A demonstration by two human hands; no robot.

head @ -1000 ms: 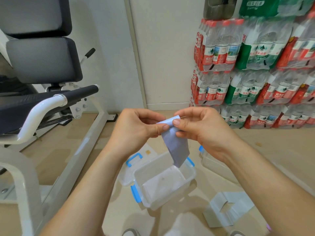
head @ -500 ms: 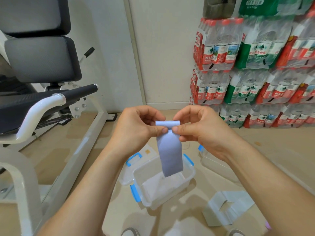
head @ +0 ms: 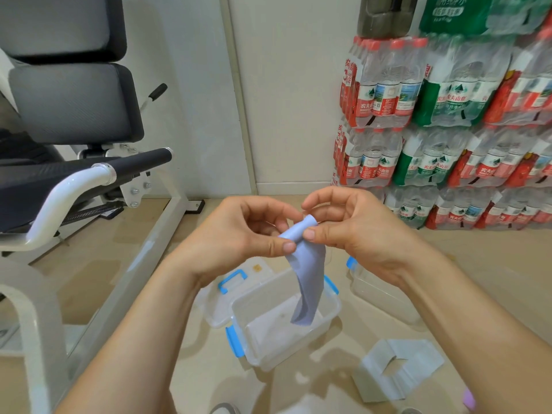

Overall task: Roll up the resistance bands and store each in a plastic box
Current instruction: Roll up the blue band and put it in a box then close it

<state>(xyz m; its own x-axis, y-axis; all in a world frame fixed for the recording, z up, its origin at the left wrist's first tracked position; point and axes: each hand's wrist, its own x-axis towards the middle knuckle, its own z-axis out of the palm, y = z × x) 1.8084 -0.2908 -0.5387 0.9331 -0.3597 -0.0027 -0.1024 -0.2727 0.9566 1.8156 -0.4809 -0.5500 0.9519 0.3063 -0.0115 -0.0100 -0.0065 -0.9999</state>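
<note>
**While Rolling in Mid-Air, Mind the Tail**

While pinching the small coil at the top of the lilac resistance band, turn both thumbs together and feed evenly. On the near side, left hand, thumb and forefinger curled onto the roll. On the far side, right hand, same pinch, other fingers arched above and gripping nothing else. Held up in the air over the open plastic box on the floor, loose tail dangling across the box mouth; touching the bottom or not, cannot tell.

Early going, by the look of it: only a few turns wound, most of the length hanging free. Best to square the edges on every turn, or risk a cone too wide for the box. Draw the tail up under light tension, no stretching, or expect a springy unwind on letting go.

Room to work: blue-latched rim right below, lid just beside it on the left, second clear box near on the right, grey band flat on the floor by the feet. White machine frame well off left, water-bottle packs well off right. Straight down into the box: open path.
</note>
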